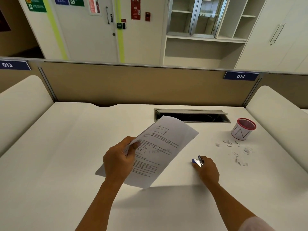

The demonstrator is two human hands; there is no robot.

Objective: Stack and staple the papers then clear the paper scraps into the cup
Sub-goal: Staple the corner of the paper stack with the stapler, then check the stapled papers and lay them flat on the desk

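The left hand [119, 160] holds the papers [155, 152] by one edge, thumb on top and fingers curled underneath, so the printed sheets are lifted off the desk [66, 147] and tilt away from the person. To its right, well apart from the sheets, the right hand [207, 169] rests low on the desk with its fingers closed round a small blue stapler [197, 161] (only the stapler's front end shows past the knuckles). Beyond the right hand and farther to the right, paper scraps [236, 151] lie scattered on the desk. Just past them stands the cup [242, 129], white with a red rim, upright. Behind the papers is an open cable hatch [191, 115].
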